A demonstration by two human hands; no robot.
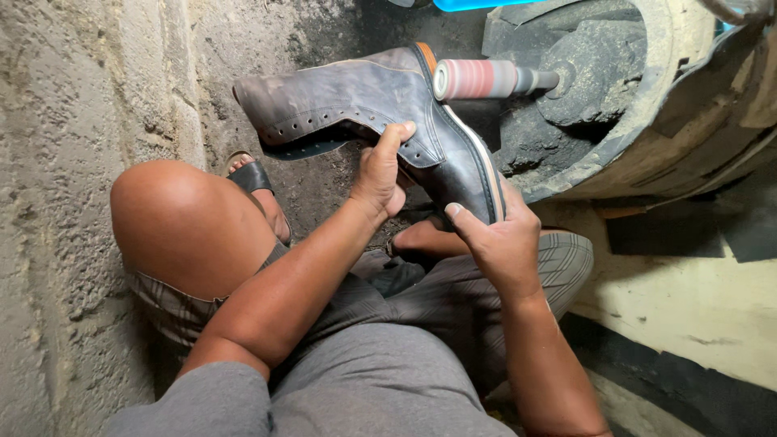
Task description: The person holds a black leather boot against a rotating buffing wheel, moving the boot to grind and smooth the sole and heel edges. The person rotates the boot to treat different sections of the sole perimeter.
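Centre top of the frame: dark grey-black leather ankle boot with punched eyelets and a pale welt (364, 105), lying on its side, toe toward lower right. Left hand (379, 174) closed around the boot's open lacing edge, thumb up over the eyelet row, fingers tucked inside and hidden. Right hand (498, 239) gripping the toe end from below, thumb on the upper, fingertips out of sight behind the sole. Just right of the boot's heel, touching or nearly so: red-and-pink striped sanding drum on a metal shaft (481, 79), its far end lost in a dusty, dark curved machine housing (647, 129). Black sandal (251, 176) half hidden behind the knee. Upper edge cropped.
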